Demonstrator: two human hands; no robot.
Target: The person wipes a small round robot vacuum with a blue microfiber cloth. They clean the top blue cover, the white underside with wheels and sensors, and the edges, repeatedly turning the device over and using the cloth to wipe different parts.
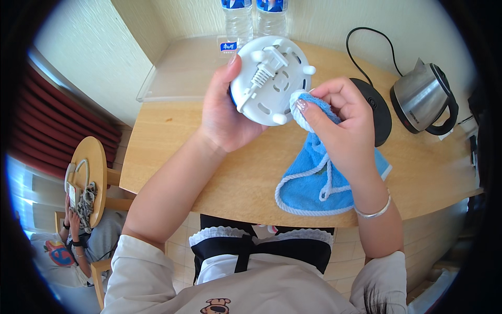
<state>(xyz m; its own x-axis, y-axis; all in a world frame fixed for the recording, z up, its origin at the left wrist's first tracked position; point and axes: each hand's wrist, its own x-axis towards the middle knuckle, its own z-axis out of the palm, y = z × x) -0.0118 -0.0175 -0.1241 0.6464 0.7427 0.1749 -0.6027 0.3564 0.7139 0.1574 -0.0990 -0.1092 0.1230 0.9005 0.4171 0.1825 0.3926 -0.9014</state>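
My left hand grips a round white plastic appliance by its left side, above the wooden desk. Its underside faces me, showing vent slots, small round feet and a white plug seated in the middle. In my right hand is the bunched upper end of a blue terry cloth with white corded trim. The bunched end meets the lower right rim of the appliance; whether it presses on it, I cannot tell. The rest of the cloth hangs down and spreads over the desk's front part. What lies under the appliance is hidden.
A steel electric kettle stands at the right, beside its black corded base. Two water bottles stand at the back by a clear plastic tray. At the left, another person sits by a round wooden table holding cloth and other items.
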